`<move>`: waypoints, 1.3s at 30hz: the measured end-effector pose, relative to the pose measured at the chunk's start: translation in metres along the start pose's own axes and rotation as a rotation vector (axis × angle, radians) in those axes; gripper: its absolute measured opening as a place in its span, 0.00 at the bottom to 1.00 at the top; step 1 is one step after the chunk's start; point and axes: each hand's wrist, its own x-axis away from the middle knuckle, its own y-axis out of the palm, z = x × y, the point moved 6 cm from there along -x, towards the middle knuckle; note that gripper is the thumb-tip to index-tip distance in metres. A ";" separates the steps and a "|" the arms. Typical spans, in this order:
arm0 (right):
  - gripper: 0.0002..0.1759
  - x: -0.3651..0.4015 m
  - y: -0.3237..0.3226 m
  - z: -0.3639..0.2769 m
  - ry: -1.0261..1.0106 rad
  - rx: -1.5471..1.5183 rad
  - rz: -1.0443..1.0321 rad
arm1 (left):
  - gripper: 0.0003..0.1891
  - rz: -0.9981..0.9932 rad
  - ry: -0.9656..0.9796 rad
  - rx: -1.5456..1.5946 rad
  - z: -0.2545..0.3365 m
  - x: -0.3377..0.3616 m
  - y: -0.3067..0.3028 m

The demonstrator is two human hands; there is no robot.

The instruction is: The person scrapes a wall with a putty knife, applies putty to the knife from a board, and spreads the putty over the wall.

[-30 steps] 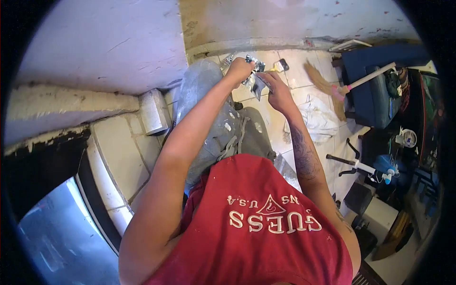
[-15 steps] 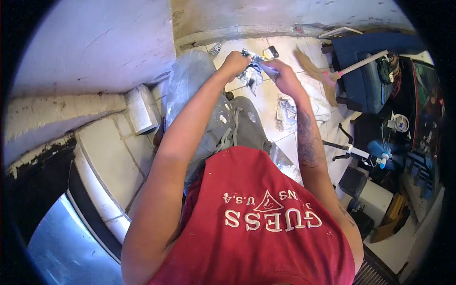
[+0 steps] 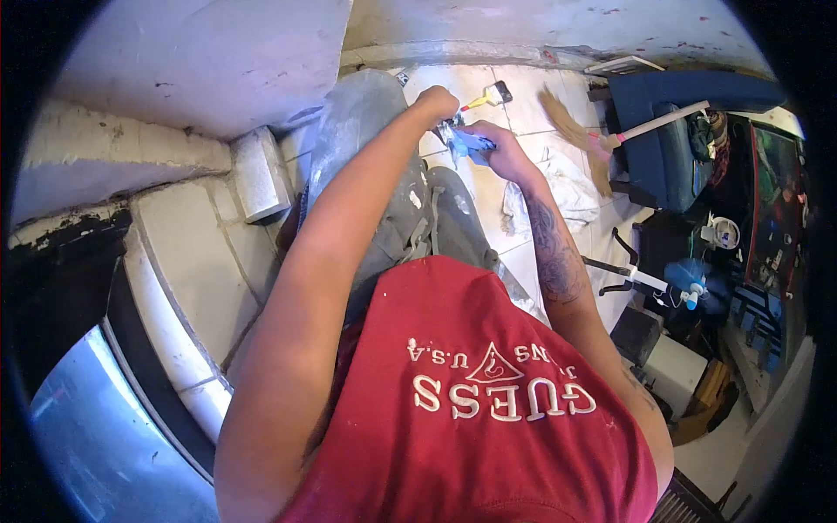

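Both my hands meet above my knees, far out in the head view. My left hand (image 3: pixel 438 102) is closed on one end of a small crumpled blue-and-white packet (image 3: pixel 462 139). My right hand (image 3: pixel 495 144) grips the other side of the same packet, fingers curled around it. What the packet contains is too small to tell. I wear a red sleeveless shirt (image 3: pixel 488 392) and grey paint-spattered trousers (image 3: pixel 384 166).
A paintbrush with a yellow handle (image 3: pixel 491 94) lies on the tiled floor beyond my hands. A straw broom (image 3: pixel 593 144) leans by a blue chair (image 3: pixel 671 148) at the right. A white rag (image 3: pixel 558 187) lies on the tiles. A tiled curved ledge (image 3: pixel 192 279) runs along my left.
The packet has been gathered tighter between my hands, which have drawn closer together. The view has shifted slightly, so the paintbrush on the floor is fully visible.
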 end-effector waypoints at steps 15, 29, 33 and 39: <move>0.31 0.046 -0.105 -0.031 0.055 -0.310 0.247 | 0.16 0.034 0.037 0.664 0.020 0.033 -0.016; 0.36 0.015 -0.006 0.042 -0.192 0.210 0.281 | 0.12 0.073 0.172 1.269 0.026 0.039 -0.036; 0.27 0.015 -0.051 0.107 -0.101 -0.076 0.427 | 0.12 0.397 0.156 0.649 0.026 0.051 -0.046; 0.32 -0.026 -0.068 -0.005 -0.248 0.107 0.250 | 0.19 0.282 0.213 0.413 0.026 0.028 -0.027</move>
